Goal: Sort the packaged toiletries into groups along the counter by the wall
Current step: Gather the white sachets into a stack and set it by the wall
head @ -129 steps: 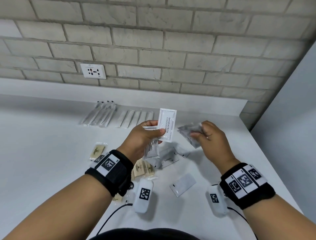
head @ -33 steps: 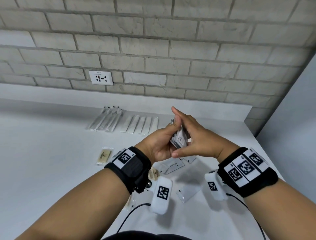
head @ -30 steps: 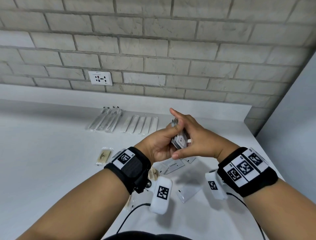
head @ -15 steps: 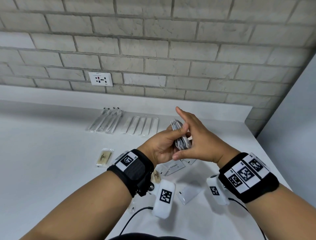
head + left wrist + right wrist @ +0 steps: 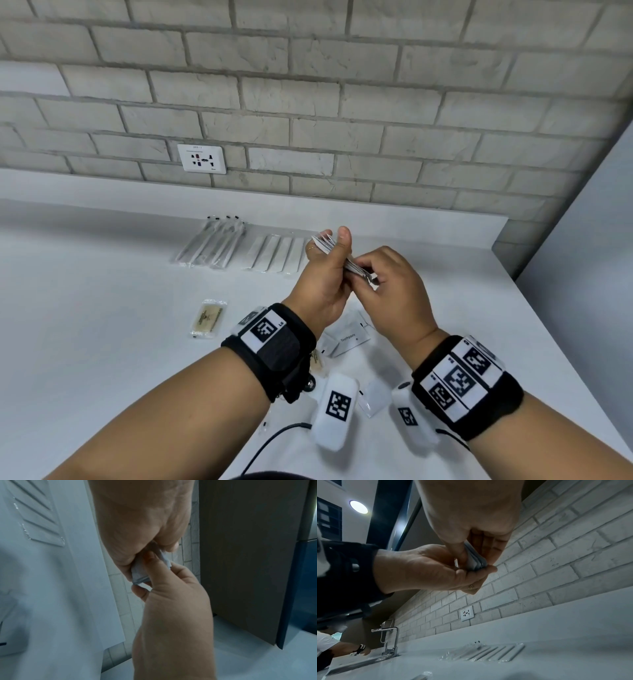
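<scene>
Above the white counter (image 5: 102, 308) my left hand (image 5: 329, 250) grips a stack of thin white sachets (image 5: 323, 241), thumb lying along its upper edge. My right hand (image 5: 368, 274) pinches the stack's near lower end. The left wrist view has the stack (image 5: 139, 572) between both hands; in the right wrist view its edges (image 5: 475, 559) fan slightly. By the wall lie a group of clear-wrapped toothbrushes (image 5: 212, 243) and a row of white flat sticks (image 5: 277, 253). Loose on the counter are a yellowish soap packet (image 5: 208, 318), a toothpaste sachet (image 5: 349, 339) and a white packet (image 5: 375, 397).
A wall socket (image 5: 202, 158) sits on the brick wall above the low upstand. A tall grey panel (image 5: 589, 240) closes the counter's right end. The right wrist view has a tap (image 5: 390, 641) and sink far to the left, with another person's hand (image 5: 351, 651) there.
Earlier each hand held separate sachets; now they are one stack. In the last second my right fingers slid from over the stack's top down to its near end.
</scene>
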A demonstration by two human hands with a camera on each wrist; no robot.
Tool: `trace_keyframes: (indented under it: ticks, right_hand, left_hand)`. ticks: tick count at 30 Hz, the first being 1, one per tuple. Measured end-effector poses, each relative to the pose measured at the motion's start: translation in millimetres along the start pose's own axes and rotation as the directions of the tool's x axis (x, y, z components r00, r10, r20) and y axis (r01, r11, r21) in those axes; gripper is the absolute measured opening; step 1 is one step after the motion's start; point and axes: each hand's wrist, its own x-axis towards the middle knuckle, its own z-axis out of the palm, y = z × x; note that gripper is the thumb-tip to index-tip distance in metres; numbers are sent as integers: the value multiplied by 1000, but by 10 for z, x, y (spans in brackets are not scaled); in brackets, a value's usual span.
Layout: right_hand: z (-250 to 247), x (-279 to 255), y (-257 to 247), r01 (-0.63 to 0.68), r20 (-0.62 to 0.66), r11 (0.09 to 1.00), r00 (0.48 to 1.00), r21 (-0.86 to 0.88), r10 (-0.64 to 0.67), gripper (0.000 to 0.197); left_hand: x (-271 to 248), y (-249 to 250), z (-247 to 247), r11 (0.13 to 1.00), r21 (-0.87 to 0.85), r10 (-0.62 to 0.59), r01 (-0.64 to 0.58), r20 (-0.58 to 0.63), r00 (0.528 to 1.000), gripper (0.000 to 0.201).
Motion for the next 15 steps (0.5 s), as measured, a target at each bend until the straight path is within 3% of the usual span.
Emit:
trace_keyframes:
  ticks: [8,12,15]
  right_hand:
    - [16,-17,-10,114,65,993,991,24,-115,23]
    - [-15,16,-51,90,138,996,986,27,-93,41]
    - [-9,25,-106,51,272,999,961,-15,-45,58]
  left_hand:
    - [63,83,-113,995,-99,-17,12,-49,999,36]
    - [56,122,-104,992,-122,-28,23,-41,999,28]
    - [25,131,-63,992,-111,-60,59,-8,998,23]
